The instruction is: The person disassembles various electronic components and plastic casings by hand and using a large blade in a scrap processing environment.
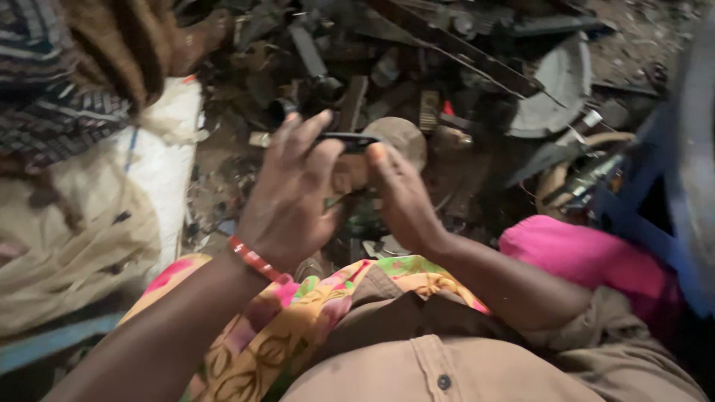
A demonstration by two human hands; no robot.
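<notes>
My left hand [287, 195] and my right hand [402, 195] meet in the middle of the head view, above my lap. Together they grip a small flat dark object [348, 140] with a thin black edge. The left fingers curl over its left end, and the right thumb and fingers pinch its right end. A red bead bracelet [255, 259] circles my left wrist. What the object is stays unclear in the blur.
A heap of dark metal scrap [387, 59] covers the ground ahead, with a pale round plate [555, 89] at the right. White sacking [160, 160] lies at the left. A blue frame [655, 208] stands at the right. Floral cloth [298, 313] covers my lap.
</notes>
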